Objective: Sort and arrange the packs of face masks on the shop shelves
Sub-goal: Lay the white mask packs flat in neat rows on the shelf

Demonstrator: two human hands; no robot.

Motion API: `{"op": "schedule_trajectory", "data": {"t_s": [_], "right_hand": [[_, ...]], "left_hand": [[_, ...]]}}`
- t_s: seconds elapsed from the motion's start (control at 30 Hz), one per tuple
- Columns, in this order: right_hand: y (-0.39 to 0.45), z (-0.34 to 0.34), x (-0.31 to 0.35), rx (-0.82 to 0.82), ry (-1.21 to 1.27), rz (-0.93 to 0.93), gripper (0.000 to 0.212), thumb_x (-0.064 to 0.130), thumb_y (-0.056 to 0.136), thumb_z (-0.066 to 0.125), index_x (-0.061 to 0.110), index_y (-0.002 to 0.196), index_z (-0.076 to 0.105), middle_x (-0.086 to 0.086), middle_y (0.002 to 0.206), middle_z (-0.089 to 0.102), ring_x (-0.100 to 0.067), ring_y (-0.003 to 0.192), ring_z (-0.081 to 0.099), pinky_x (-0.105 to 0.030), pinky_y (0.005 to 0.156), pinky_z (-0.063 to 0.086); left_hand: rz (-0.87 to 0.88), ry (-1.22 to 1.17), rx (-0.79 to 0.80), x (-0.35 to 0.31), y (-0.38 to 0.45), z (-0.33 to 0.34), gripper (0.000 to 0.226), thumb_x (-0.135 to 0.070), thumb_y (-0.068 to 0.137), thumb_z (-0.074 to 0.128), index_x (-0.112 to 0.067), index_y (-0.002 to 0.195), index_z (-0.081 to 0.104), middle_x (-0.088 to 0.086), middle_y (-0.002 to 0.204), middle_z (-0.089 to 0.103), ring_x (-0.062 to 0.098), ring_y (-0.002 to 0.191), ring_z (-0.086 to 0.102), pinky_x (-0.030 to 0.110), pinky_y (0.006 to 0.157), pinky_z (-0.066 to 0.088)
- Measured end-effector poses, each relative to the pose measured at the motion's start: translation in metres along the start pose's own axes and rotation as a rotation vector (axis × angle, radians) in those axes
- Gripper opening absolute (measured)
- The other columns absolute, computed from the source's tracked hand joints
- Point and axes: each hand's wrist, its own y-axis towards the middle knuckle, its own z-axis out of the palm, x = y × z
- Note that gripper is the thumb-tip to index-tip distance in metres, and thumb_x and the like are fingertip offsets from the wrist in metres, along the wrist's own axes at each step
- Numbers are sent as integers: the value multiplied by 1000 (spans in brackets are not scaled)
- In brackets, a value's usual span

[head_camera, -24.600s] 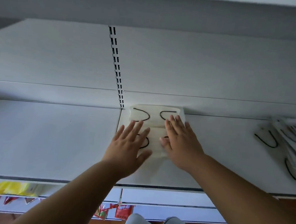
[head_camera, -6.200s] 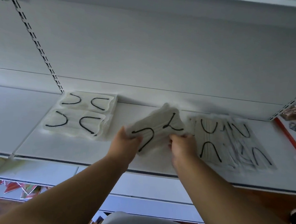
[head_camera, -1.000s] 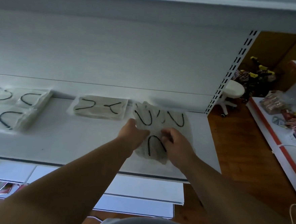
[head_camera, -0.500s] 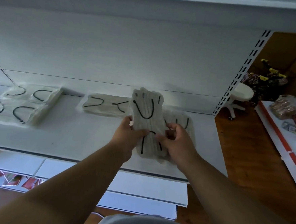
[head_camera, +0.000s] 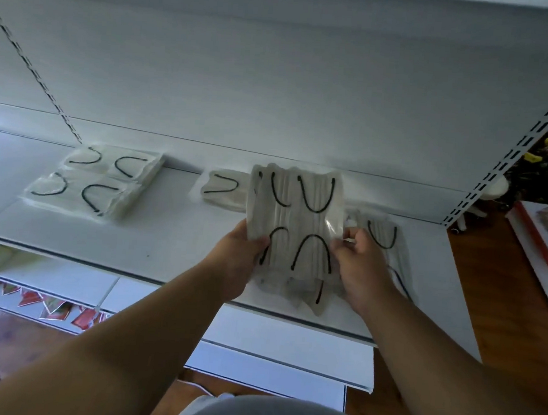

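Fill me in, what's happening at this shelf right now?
A person is sorting mask packs on a white shelf. Both hands hold a bunch of packs up above the shelf, the left hand gripping its left edge and the right hand its right edge. More loose packs lie on the shelf under the right hand. To the left, one pack lies flat by the back wall, and further left a neat group is already laid out.
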Motion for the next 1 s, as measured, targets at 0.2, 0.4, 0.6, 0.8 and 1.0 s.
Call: {"op": "schedule_trajectory", "data": {"t_s": [0.2, 0.4, 0.6, 0.8, 1.0], "right_hand": [[-4, 23, -2, -37, -43, 2, 4, 20, 95, 62, 16, 94, 61, -14, 91, 67, -23, 81, 60, -37, 74, 50], [-12, 30, 3, -22, -150, -31, 20, 15, 94, 60, 15, 114, 60, 4, 94, 68, -10, 84, 64, -29, 80, 55], [1, 35, 24, -27, -229, 42, 7, 17, 87, 59, 12, 91, 62, -12, 83, 65, -26, 78, 61, -35, 68, 49], [2, 72, 29, 52, 225, 300, 10, 7, 86, 71, 10, 89, 62, -19, 95, 70, -34, 92, 69, -60, 84, 55], [9, 57, 19, -53, 431, 346, 15, 0, 87, 68, 12, 92, 61, -20, 103, 68, -34, 98, 67, -58, 88, 54]], "left_hand": [[-24, -11, 2, -4, 6, -24, 48, 4, 95, 54, -26, 131, 58, 10, 116, 71, 33, 108, 67, 53, 98, 53], [-25, -51, 21, -7, 16, -46, 54, 10, 85, 65, -22, 128, 59, 17, 121, 68, 38, 108, 67, 48, 88, 58], [8, -18, 51, -16, 19, -59, 50, 10, 78, 75, -22, 114, 63, 12, 112, 70, 32, 102, 70, 44, 83, 60], [63, 51, 108, -21, 19, -63, 42, 5, 80, 76, -13, 116, 64, 12, 106, 75, 32, 100, 73, 52, 90, 58], [31, -19, 113, -24, 19, -77, 32, -2, 91, 68, -16, 120, 63, 11, 108, 75, 28, 96, 74, 40, 77, 62]]}}
